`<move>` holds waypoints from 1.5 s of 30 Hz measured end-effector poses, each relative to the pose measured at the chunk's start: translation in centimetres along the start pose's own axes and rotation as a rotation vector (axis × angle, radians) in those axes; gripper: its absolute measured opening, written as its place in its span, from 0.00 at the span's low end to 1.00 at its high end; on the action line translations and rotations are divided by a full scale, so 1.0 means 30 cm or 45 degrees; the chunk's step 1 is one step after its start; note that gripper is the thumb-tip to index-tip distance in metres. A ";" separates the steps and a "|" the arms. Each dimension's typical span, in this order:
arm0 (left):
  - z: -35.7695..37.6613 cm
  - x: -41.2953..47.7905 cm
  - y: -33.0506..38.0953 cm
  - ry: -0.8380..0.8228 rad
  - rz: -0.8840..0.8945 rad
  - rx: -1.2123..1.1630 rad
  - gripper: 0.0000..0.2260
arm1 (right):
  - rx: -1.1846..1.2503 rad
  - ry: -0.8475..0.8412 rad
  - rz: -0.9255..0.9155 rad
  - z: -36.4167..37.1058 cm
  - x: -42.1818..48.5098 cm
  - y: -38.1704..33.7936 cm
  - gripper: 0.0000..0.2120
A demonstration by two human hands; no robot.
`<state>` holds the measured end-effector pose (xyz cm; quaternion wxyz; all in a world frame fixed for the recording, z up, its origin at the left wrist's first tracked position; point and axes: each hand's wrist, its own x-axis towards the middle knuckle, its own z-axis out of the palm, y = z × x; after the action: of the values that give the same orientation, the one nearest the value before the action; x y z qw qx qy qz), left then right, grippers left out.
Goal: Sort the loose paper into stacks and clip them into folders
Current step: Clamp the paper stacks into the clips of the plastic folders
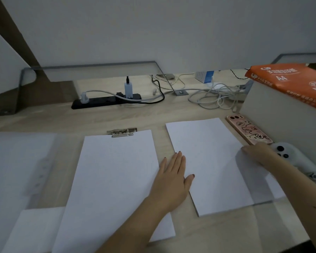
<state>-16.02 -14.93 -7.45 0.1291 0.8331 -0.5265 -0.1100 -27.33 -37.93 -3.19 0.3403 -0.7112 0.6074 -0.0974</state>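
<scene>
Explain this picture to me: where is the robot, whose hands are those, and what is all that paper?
There is no robot here: a person works with bare hands, and the one camera sits on their head, looking down at a wooden desk. The left hand lies flat, fingers straight, across the gap between two white paper stacks: a middle stack under a metal clip and a right stack. The right hand touches the right stack's right edge, where a sheet looks blurred; whether it grips the sheet I cannot tell. Beside it lie a phone in a pink case and a white plush toy. Behind are a black power strip, cables and an orange pack of A4 paper.
</scene>
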 end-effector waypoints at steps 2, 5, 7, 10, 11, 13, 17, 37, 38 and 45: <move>0.001 0.000 0.001 -0.006 0.003 0.001 0.46 | -0.020 -0.021 0.008 -0.006 0.015 -0.001 0.15; 0.004 0.001 -0.004 -0.022 0.005 0.015 0.45 | -0.030 -0.047 0.005 -0.020 -0.005 -0.018 0.19; 0.002 -0.002 -0.004 -0.019 0.003 0.008 0.45 | 0.029 -0.104 0.009 -0.024 -0.017 -0.022 0.21; 0.005 -0.003 -0.007 -0.014 0.008 0.010 0.45 | 0.070 -0.208 -0.085 -0.040 -0.056 -0.011 0.17; 0.004 -0.004 -0.009 -0.021 0.000 0.000 0.45 | 0.118 -0.227 -0.117 -0.050 -0.060 0.000 0.15; 0.005 -0.002 -0.014 -0.043 -0.012 -0.036 0.37 | 0.333 -0.283 -0.146 -0.082 -0.094 0.006 0.10; -0.024 0.009 -0.011 0.172 -0.157 -0.624 0.19 | 0.748 -0.292 -0.221 -0.135 -0.178 -0.014 0.08; -0.469 -0.456 -0.341 0.690 -0.615 -1.647 0.09 | 1.021 -0.832 -0.660 0.222 -0.651 -0.384 0.07; -0.480 -0.494 -0.374 0.694 -0.656 -1.615 0.09 | 1.003 -0.855 -0.685 0.265 -0.672 -0.407 0.08; -0.548 -0.762 -0.706 1.070 -0.945 -0.883 0.07 | 0.933 -1.108 -0.571 0.576 -0.841 -0.513 0.07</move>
<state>-2.43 16.12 2.13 0.5383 0.8413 -0.0431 0.0242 -11.65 -7.67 0.05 0.7510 -0.6329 0.1750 -0.0698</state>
